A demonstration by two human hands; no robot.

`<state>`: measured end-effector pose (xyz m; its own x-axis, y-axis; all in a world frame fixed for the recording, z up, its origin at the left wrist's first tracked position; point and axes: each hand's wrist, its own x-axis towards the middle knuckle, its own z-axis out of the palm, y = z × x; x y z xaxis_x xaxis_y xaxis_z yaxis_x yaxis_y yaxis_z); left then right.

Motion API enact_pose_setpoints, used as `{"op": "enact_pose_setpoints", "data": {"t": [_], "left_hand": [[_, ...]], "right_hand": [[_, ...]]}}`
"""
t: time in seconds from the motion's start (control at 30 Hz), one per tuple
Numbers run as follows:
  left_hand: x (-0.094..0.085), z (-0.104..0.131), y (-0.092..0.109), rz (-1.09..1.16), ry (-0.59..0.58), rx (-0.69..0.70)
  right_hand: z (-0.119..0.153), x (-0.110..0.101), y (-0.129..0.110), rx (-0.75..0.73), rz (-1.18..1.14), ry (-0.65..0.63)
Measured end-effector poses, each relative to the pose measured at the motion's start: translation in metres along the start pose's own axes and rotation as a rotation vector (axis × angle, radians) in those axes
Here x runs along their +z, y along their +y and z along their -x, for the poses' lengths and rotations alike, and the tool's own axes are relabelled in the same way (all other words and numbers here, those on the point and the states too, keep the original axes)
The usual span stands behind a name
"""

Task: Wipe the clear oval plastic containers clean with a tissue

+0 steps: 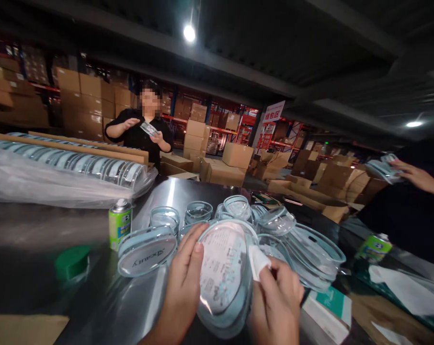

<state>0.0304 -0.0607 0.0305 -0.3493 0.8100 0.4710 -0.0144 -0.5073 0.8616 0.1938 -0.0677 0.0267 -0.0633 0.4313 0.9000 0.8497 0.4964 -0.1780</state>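
An oval clear pouch [222, 273] with pale blue trim and a printed sheet inside stands tilted up at the front centre. My left hand [188, 268] holds its left side, thumb and fingers against the rim. At its right edge my right hand [279, 292] pinches a white cloth or tissue [258, 262] against the pouch. Left of my hands lies a similar pouch marked "beauty" [147, 254]. More clear pouches [315, 256] are piled behind and to the right.
A green spray can [119, 225] and green lid [72, 262] stand left; a teal-and-white box [328, 311] and second can [375, 247] lie right. A person [145, 124] works across the table. Another person's hand [414, 172] holds pouches at right.
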Motion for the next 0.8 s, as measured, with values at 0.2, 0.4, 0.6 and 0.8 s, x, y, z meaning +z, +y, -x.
{"op": "enact_pose_setpoints", "data": {"t": [0.2, 0.4, 0.6, 0.8], "left_hand": [[0.002, 0.004, -0.002, 0.02, -0.088, -0.055], [-0.007, -0.006, 0.004, -0.029, -0.046, -0.025], [-0.003, -0.006, 0.001, 0.015, -0.035, -0.024], [-0.013, -0.015, 0.008, -0.024, -0.018, -0.059]], "right_hand": [[-0.034, -0.002, -0.013, -0.195, 0.013, -0.173], [-0.014, 0.005, -0.006, -0.57, -0.219, -0.307], [-0.046, -0.008, 0.006, -0.418, -0.107, -0.251], [-0.024, 0.007, -0.007, -0.605, -0.27, -0.343]]}}
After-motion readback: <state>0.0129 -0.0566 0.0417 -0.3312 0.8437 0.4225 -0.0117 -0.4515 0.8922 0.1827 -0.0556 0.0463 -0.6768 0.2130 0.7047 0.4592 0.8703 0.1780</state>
